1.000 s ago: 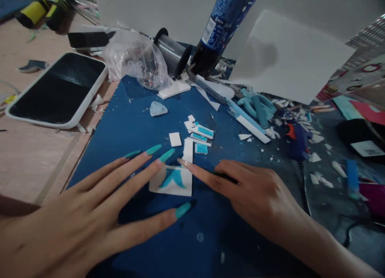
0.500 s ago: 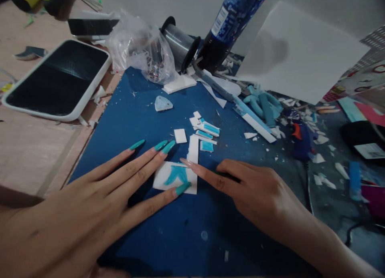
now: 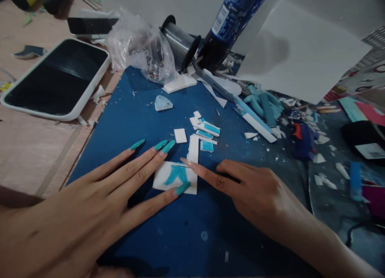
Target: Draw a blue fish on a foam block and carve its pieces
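Note:
A white card [image 3: 160,181] with a turquoise shape painted on it lies flat on the blue mat. My left hand [image 3: 120,190] is spread open, its thumb on the card's lower edge and the other fingertips at its upper left. From the right, my right hand [image 3: 252,186] stretches its index finger onto the card's top edge; its other fingers are curled and partly hidden. Under that fingertip, a narrow white strip [image 3: 193,146] meets the card. Above lie a small white square [image 3: 180,135] and several white and turquoise cut pieces [image 3: 207,146].
A phone [image 3: 57,77] lies at left. Along the back are a plastic bag [image 3: 138,45], a wire spool [image 3: 180,43], a dark bottle [image 3: 228,25] and a blue craft knife [image 3: 240,109]. Turquoise-handled pliers [image 3: 264,105] and a glue gun [image 3: 303,140] lie right, among white scraps.
Both hands and the card stay in place. Only a very slight shift of the camera view shows.

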`<state>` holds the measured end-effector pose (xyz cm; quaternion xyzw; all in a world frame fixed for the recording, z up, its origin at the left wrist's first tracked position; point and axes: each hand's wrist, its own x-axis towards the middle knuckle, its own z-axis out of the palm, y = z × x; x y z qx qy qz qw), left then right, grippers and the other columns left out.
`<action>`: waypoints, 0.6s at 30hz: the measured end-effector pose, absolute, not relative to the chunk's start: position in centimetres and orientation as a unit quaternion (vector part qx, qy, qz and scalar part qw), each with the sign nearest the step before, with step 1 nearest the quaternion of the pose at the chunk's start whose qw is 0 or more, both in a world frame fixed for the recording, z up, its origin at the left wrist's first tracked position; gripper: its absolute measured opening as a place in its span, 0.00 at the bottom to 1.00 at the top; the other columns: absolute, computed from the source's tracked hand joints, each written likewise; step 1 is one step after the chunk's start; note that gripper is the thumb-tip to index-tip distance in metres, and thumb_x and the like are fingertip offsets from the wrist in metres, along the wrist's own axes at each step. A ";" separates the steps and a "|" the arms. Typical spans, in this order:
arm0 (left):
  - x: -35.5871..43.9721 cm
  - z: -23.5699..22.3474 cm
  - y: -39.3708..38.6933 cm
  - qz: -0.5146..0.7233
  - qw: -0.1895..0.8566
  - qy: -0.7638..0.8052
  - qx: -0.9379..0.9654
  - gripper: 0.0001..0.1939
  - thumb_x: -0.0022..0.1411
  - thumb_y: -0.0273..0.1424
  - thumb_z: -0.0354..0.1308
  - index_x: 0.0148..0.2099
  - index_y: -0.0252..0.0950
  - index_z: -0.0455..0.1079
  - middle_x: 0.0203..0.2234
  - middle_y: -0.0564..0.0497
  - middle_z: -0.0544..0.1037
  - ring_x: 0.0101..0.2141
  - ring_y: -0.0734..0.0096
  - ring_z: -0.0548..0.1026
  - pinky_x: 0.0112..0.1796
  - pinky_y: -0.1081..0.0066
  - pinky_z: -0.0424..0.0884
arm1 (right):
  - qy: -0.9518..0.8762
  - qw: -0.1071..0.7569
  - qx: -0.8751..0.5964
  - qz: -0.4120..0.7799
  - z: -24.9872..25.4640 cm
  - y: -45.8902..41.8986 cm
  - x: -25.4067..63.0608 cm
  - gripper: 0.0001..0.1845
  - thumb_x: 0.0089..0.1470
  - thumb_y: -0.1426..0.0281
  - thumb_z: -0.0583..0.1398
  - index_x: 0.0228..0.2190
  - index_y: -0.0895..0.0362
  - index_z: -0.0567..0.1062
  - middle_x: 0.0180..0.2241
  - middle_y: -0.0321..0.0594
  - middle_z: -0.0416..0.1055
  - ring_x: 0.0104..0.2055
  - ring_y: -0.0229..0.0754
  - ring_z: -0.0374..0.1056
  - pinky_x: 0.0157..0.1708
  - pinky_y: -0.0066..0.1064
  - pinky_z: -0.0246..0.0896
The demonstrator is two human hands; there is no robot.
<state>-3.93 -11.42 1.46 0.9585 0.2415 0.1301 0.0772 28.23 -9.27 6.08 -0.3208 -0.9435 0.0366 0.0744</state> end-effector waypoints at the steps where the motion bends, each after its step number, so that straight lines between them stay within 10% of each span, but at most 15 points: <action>1: -3.9 1.4 -11.5 0.131 0.078 0.241 0.959 0.43 0.71 0.56 0.52 0.79 0.41 0.55 0.79 0.49 0.53 0.77 0.44 0.50 0.75 0.45 0.51 | -0.944 0.075 -0.321 0.034 6.1 -9.3 28.2 0.31 0.69 0.86 0.43 0.59 0.61 0.77 0.31 0.37 0.73 0.26 0.36 0.70 0.24 0.28 0.63; 18: -3.3 1.8 -11.4 0.116 0.063 0.260 0.957 0.47 0.73 0.64 0.42 0.82 0.44 0.44 0.80 0.41 0.47 0.76 0.43 0.53 0.71 0.47 0.59 | -0.955 0.000 -0.297 -0.012 8.3 -8.6 27.3 0.32 0.65 0.87 0.46 0.62 0.61 0.76 0.32 0.39 0.75 0.26 0.41 0.72 0.22 0.29 0.62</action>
